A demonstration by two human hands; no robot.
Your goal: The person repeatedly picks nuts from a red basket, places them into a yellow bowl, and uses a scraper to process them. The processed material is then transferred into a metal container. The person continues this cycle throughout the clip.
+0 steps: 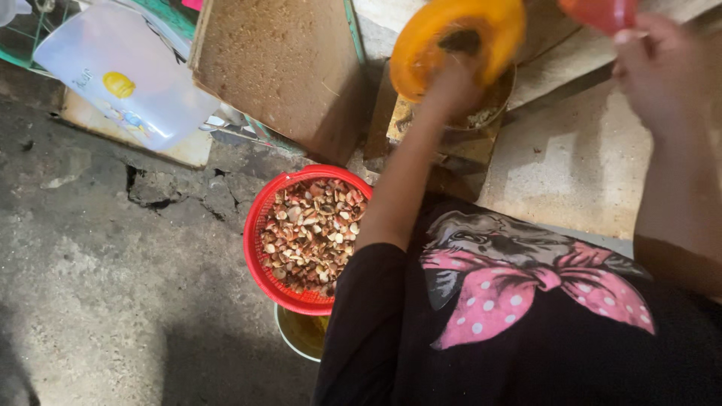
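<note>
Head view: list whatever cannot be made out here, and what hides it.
- Red plastic object in the right hand: cut off by the top edge, blurred.
- Left hand at the round orange plastic dish: motion blur hides the fingers' grip.
- Pale container under the red plastic basket of shelled pieces: mostly covered by the basket and black sleeve.

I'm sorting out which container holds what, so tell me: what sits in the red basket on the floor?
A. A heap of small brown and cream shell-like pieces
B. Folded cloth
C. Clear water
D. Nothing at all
A: the red basket is filled with a heap of small brown and cream shell-like pieces, beside the person's left arm.
</note>
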